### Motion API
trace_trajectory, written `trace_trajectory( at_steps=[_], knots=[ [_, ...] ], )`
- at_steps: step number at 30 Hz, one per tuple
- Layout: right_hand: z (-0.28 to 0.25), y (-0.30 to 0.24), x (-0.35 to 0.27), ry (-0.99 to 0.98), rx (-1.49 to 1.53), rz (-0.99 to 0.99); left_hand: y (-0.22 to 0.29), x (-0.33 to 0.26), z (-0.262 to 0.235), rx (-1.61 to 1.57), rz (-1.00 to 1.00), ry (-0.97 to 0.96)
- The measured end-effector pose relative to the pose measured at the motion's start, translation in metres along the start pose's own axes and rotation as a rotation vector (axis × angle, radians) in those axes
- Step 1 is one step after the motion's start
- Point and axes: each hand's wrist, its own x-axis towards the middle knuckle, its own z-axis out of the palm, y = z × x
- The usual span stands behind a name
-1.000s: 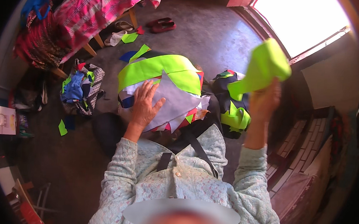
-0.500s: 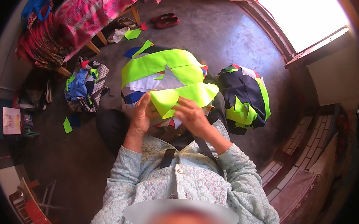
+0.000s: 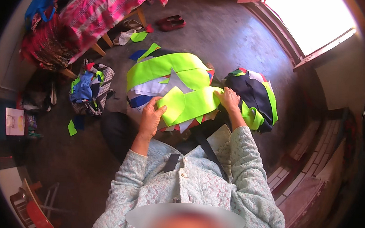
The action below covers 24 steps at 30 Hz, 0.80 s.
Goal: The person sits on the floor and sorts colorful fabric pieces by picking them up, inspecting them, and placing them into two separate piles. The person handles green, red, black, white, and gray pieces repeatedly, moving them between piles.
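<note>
A lime-yellow fabric strip [image 3: 201, 106] stretches between my two hands over my lap. Its left end, where a paler lime piece or fold [image 3: 173, 106] lies on top, is pinched between the thumb and fingers of my left hand [image 3: 150, 119]. My right hand [image 3: 230, 101] is closed on the strip's right end, its fingertips partly hidden. Just beyond lies a heap of cloth pieces with a broad lime band [image 3: 168, 67], a grey star-shaped piece [image 3: 176, 81] and a white cloth [image 3: 149, 87]. Red, white and lime points of scraps show under the strip's near edge.
To the right stands a bundle of navy cloth [image 3: 247, 92] with lime pieces. A checked bag of scraps [image 3: 92, 88] sits at the left. Dark red shoes [image 3: 171, 23] and a pink-covered bed or bench [image 3: 101, 14] are farther off. A lime scrap [image 3: 72, 127] lies on the floor.
My right hand has moved right and slightly up to the strip's far right end. My left hand has shifted slightly down and right. The strip now lies flatter and pulled out.
</note>
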Motion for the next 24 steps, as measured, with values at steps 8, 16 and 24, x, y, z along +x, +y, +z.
trace_trajectory(
  at_steps=[8, 16, 24],
  knots=[
    [0.015, 0.006, 0.022, 0.044, 0.099, -0.042, 0.014, -0.004, -0.009, 0.054, 0.004, -0.168],
    [-0.008, 0.007, 0.004, 0.576, 0.548, -0.228, 0.038, -0.006, -0.032, 0.174, 0.059, -0.258],
    [-0.101, -0.036, 0.001, 0.507, 1.224, -0.419, 0.083, -0.001, -0.062, -0.148, 0.142, -0.249]
  ],
)
